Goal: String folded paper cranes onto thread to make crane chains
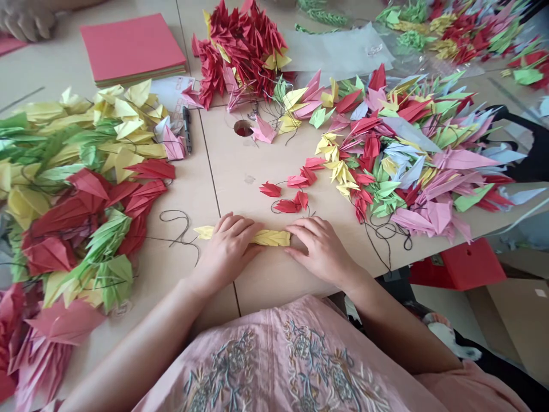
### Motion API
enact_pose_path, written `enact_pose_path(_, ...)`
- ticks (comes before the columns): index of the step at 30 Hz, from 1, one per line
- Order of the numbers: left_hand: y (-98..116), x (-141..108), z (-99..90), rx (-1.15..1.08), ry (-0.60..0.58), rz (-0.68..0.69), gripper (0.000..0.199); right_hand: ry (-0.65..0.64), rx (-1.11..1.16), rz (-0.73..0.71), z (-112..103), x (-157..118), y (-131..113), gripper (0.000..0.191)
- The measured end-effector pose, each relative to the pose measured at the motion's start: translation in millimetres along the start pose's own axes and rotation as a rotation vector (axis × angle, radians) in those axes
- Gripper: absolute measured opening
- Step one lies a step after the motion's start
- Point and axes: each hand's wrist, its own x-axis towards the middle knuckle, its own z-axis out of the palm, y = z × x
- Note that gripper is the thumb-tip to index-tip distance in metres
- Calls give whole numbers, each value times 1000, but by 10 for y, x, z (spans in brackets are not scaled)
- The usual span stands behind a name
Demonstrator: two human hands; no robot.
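Note:
A short string of yellow folded paper cranes (271, 238) lies flat on the table in front of me, its pieces nested in a row. My left hand (231, 237) is closed over its middle, with the yellow tip sticking out to the left. At the other end, the thumb and fingers of my right hand (317, 247) are around the strand's right edge, touching it. Dark thread (182, 226) runs in loops to the left of my left hand. Just beyond my hands lie several small red paper cranes (291, 205) on thread.
Heaped strings of colourful cranes lie left (81, 194) and right (412, 154), with a red bunch (240, 51) at the back. A pen (187, 130), a stack of red paper (132, 48) and a table hole (243, 128) are beyond. Another person's hand (28, 20) rests far left.

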Motion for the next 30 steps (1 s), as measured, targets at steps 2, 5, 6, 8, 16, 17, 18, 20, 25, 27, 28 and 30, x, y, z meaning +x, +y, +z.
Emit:
enact_pose_path(2,-10,0,-5,2,-7,-10,30,-13,-8,-11,16,31,-29,40)
enact_pose_path(5,-15,2,-16,-4,-17,-10,27,-17,5,-20,38,71,-54,30)
enact_pose_path(6,-15,3,-21,-4,-15,-12,27,-14,12,-15,40,76,-53,25)
enact_pose_path(8,-17,2,-31,-4,-15,-22,26,-7,21,5,32,67,-38,21)
enact_pose_path(16,-18,-5,-18,-33,-11,-24,24,-33,-6,2,0,50,-67,41)
enact_pose_path(17,-12,-5,-13,-35,-10,-21,24,-40,-3,-12,13,72,-90,43)
enact_pose_path(18,-7,-6,-8,-36,-9,-17,24,-46,1,-23,29,95,-113,43)
enact_pose_path(20,1,-6,-4,-39,-10,-10,25,-54,12,-31,60,137,-145,35)
enact_pose_path(25,-9,-6,-8,-44,-8,-14,24,-32,21,5,64,120,-104,22)
enact_pose_path(27,-15,-4,-6,-46,-6,-19,24,-35,8,26,29,82,-71,21)
enact_pose_path(28,-16,-3,-4,-47,-5,-19,24,-41,-1,35,10,69,-63,21)
enact_pose_path(30,-8,0,0,-49,-8,-15,25,-50,-15,37,-18,69,-76,26)
